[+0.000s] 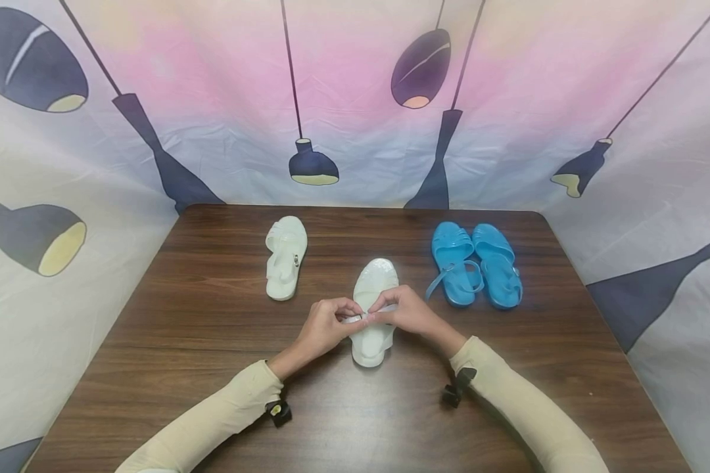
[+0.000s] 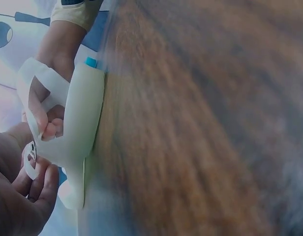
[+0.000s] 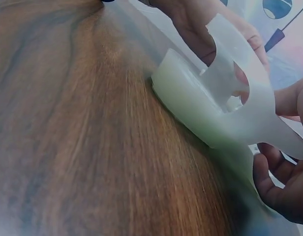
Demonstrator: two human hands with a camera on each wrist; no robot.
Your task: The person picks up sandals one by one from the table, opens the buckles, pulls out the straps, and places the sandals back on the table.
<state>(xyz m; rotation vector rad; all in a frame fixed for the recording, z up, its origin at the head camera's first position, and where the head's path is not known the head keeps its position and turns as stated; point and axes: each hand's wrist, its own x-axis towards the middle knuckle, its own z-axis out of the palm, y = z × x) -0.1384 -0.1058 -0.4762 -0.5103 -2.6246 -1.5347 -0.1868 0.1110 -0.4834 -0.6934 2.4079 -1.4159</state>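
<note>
A white sandal (image 1: 376,276) lies on the table in front of me, its toe pointing away. My left hand (image 1: 324,326) is at its left side and my right hand (image 1: 413,316) at its right, the fingertips meeting over the ankle strap. Seen from the left wrist, the left fingers pinch the strap end by a small metal buckle (image 2: 33,151). In the right wrist view, the right hand (image 3: 288,189) grips the white strap (image 3: 289,139) between thumb and fingers. The fingers partly hide the strap's tip.
Another white sandal (image 1: 286,259), with a small buckle on its side, lies farther back on the left. Two blue sandals stand side by side at the right: one (image 1: 453,244) with its strap hanging out, the other (image 1: 494,246) beside it. A printed cloth (image 1: 355,98) hangs behind the wooden table (image 1: 213,315).
</note>
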